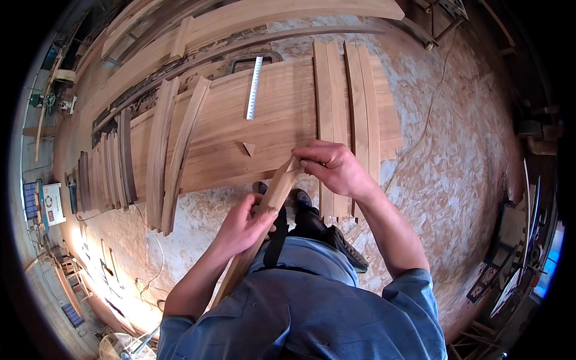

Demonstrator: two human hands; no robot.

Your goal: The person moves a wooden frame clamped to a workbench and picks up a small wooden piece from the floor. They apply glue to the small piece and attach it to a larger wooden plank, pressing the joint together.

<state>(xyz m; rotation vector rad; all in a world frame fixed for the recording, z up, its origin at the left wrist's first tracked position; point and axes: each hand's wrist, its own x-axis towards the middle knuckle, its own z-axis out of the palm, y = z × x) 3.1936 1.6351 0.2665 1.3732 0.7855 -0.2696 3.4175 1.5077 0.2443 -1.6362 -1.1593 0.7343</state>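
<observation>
A long wooden strip [280, 187] slants from beside my body up toward the bench. My left hand [247, 224] is closed round its middle, the thumb lying along the upper face. At the strip's far end, my right hand [333, 167] pinches the tip between thumb and fingers. That tip looks pointed; whether a separate small piece sits there I cannot tell. Beyond the hands, a small triangular wood offcut [248, 148] lies on a broad wooden board [225, 135]. A white ruler [254, 88] rests farther back on the same board.
Paired wooden strips [332, 102] lie across the board's right side, their ends overhanging the near edge. Two curved wooden pieces [187, 147] cross it at left, beside several shorter strips [112, 162]. A fan [123, 347] stands at lower left. A cable [433, 102] runs along the floor.
</observation>
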